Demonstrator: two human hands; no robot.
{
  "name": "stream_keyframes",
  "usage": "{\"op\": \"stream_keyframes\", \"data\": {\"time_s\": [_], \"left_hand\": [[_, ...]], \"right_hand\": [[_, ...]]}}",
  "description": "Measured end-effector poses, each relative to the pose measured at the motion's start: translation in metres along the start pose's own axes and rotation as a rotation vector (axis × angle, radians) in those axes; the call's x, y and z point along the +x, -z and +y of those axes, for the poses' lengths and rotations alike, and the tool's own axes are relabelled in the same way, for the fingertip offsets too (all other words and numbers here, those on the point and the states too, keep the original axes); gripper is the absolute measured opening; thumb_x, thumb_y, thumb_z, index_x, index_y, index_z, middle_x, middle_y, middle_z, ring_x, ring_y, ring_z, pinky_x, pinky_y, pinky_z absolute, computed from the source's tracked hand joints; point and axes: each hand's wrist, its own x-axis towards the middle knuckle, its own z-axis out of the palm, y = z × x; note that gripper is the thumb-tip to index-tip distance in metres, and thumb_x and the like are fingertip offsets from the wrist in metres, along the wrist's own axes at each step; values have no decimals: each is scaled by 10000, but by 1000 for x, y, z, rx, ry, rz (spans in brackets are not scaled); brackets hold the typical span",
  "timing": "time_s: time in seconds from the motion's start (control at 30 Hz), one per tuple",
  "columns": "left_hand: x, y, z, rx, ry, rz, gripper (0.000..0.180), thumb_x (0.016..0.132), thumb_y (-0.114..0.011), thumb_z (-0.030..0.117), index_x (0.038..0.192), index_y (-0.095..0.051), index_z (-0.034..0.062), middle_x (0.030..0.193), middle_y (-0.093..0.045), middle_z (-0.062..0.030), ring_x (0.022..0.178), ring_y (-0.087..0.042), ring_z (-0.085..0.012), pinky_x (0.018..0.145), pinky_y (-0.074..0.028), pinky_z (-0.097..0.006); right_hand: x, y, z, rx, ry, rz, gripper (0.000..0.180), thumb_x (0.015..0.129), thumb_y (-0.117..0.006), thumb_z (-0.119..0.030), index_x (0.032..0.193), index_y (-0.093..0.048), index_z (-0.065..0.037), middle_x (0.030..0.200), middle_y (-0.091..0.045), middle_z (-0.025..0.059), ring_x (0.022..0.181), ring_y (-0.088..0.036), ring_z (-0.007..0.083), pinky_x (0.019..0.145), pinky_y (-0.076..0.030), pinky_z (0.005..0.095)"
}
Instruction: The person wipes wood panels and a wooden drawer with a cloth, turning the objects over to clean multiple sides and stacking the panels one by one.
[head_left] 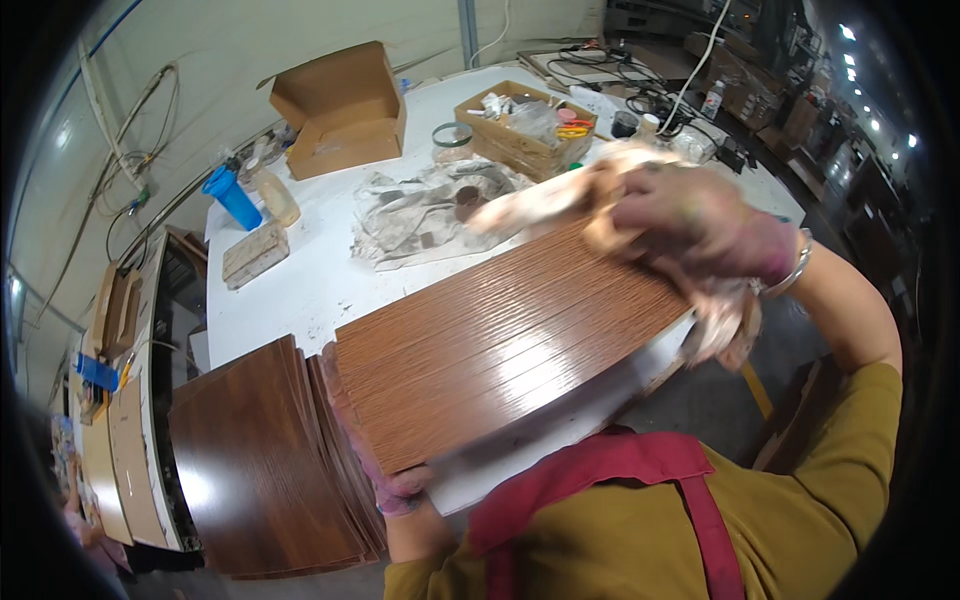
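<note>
A brown wood-grain panel (500, 350) lies in front of me, its surface glossy under the light. At its left edge my left hand (398, 489), stained purple, is closed around the side, with the thumb near the front corner. Over the panel's right end, my right hand (690, 222) grips a pale, crumpled cloth (725, 325), part of which hangs past the panel's edge. Both the right hand and the cloth are smeared by motion. A dirty, spread-out rag (420, 215) lies on the white table (300, 300) just beyond the panel.
Dark brown panels (260, 460) are stacked at the left. On the table are a sanding-block-like piece (256, 256), a blue cup (232, 198), a bottle (275, 195), an open cardboard box (350, 110), a glass jar (452, 142) and a carton (510, 140) of supplies. Cables (615, 70) tangle at the back right.
</note>
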Motion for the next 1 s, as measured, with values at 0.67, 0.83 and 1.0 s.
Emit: {"op": "stream_keyframes", "data": {"time_s": [0.67,0.83,1.0], "left_hand": [[43,-22,57,351,81,-84,1509,349,-706,859,1470,-238,-36,1502,-304,-140,1384,-296,-260,1132,-238,-401],[93,5,123,1070,173,-673,1290,467,-785,714,1451,-320,21,1442,-365,-218,1364,-338,-357,1117,-281,-407],[110,-60,147,1528,141,-901,1175,546,-818,574,1462,-306,48,1436,-348,-230,1368,-309,-383,1124,-266,-434]], "right_hand": [[-53,3,41,-23,-188,173,271,771,-678,-79,1024,-581,-77,940,-571,91,882,-565,288,772,-466,367],[-38,-7,49,-43,-120,223,195,811,-679,-122,968,-571,-78,907,-560,88,869,-565,287,745,-466,375],[-39,-4,46,-61,-73,253,190,839,-671,-159,976,-565,-82,903,-559,83,845,-574,289,725,-471,368]]}}
